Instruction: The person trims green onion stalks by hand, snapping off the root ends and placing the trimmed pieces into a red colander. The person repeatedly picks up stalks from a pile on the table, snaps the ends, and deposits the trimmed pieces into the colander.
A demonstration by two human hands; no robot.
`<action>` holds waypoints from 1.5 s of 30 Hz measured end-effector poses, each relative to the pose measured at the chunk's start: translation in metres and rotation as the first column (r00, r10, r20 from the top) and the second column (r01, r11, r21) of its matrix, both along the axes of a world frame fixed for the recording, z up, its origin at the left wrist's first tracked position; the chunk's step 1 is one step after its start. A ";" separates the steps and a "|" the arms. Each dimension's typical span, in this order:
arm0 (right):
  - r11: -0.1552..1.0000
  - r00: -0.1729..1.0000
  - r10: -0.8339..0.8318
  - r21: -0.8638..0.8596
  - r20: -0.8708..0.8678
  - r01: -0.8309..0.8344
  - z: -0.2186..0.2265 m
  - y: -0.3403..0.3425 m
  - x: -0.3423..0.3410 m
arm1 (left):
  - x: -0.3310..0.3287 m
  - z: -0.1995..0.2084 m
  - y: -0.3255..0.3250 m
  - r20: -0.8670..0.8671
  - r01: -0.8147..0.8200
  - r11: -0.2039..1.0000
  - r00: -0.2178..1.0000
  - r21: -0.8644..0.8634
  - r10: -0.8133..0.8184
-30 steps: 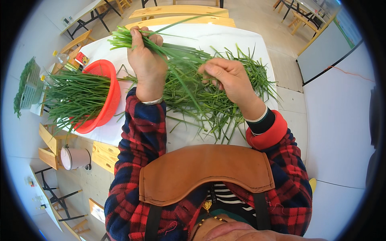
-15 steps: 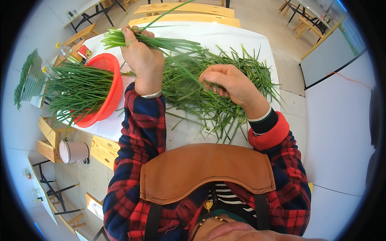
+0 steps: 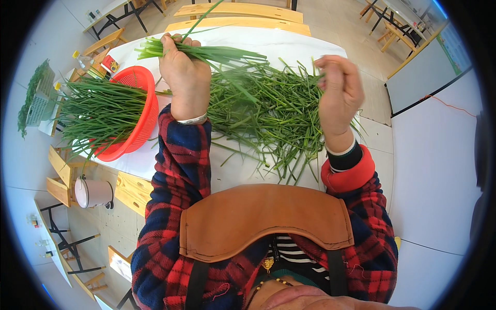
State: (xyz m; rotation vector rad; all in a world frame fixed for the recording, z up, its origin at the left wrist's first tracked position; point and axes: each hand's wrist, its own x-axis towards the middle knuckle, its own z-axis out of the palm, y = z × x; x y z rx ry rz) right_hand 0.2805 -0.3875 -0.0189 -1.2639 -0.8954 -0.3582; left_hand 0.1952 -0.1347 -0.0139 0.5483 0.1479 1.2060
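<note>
A bunch of garlic chives (image 3: 227,53) lies across my raised left hand (image 3: 185,80), which is closed round it; the pale stem ends point left and the leaves trail right. One long leaf sticks up past the bunch. My right hand (image 3: 342,93) is over the right end of a loose heap of cut or picked chives (image 3: 279,116) on the white table. Its fingers are curled and slightly blurred, and whatever they pinch is too small to name. Left of my left forearm, a red colander (image 3: 148,116) leans on its side, filled with long chives (image 3: 106,108).
The white table (image 3: 248,37) has wooden benches (image 3: 237,11) beyond it and another bench (image 3: 132,194) at its near left. Bottles (image 3: 82,59) and a small red package (image 3: 109,63) stand behind the colander. A lidded bin (image 3: 94,192) is on the floor at left.
My right hand has moved right and away from me, from the middle of the heap to its right end. The left hand keeps its grip on the chives, almost still.
</note>
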 end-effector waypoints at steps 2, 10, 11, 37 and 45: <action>0.985 0.963 -0.140 0.135 0.229 0.111 -0.004 -0.006 0.024 | 0.002 0.002 -0.003 -0.015 0.045 0.999 0.999 -0.004 -0.045; 0.673 0.735 -0.151 -0.475 0.661 0.567 -0.020 -0.002 0.067 | -0.034 0.026 -0.028 -0.034 0.243 0.970 0.969 -0.002 -0.243; 0.721 0.772 -0.123 -0.478 0.624 0.501 -0.019 -0.003 0.065 | -0.043 0.031 -0.026 -0.042 0.239 0.970 0.971 0.040 -0.237; 0.765 0.862 0.023 -0.564 0.506 0.311 -0.018 -0.001 0.048 | -0.197 0.030 0.132 0.292 0.912 -0.394 0.349 0.112 0.891; 0.741 0.976 0.020 -0.658 0.219 0.132 -0.010 0.001 0.035 | -0.164 0.012 0.020 -0.101 0.812 -0.345 0.438 0.470 0.893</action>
